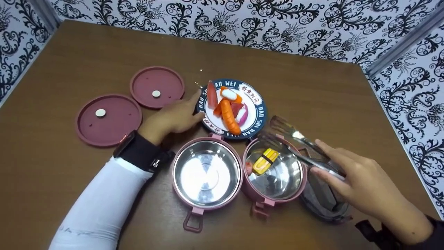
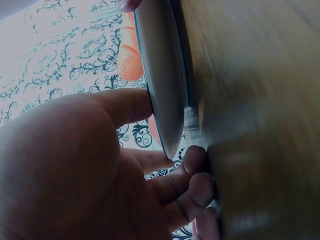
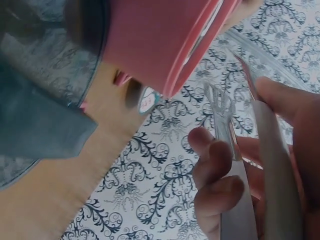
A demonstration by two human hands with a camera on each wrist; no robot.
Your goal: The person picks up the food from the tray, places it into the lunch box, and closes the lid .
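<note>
My left hand (image 1: 178, 116) holds the left side of a navy-rimmed plate (image 1: 261, 119), thumb against its rim (image 2: 159, 127) and the other fingers curled by the table. Toy food lies on the plate, including an orange shrimp-like piece (image 1: 229, 118) and a red slice (image 1: 211, 95). My right hand (image 1: 360, 180) grips metal serving tongs (image 1: 308, 144), their fork-like ends spread apart above the right pink pot (image 1: 286, 187). Inside that pot are a yellow sushi piece (image 1: 266, 160) with a black band and a small pinkish piece (image 1: 248, 168). The tongs (image 3: 225, 120) carry nothing.
A second pink pot (image 1: 208, 173) with a steel inside stands left of the first. Two round dark-pink lids (image 1: 114, 126) (image 1: 163, 78) lie at the left. Under my right hand sits a grey oval container (image 1: 321, 201). Patterned walls (image 1: 222, 21) border the wooden table (image 1: 104, 62).
</note>
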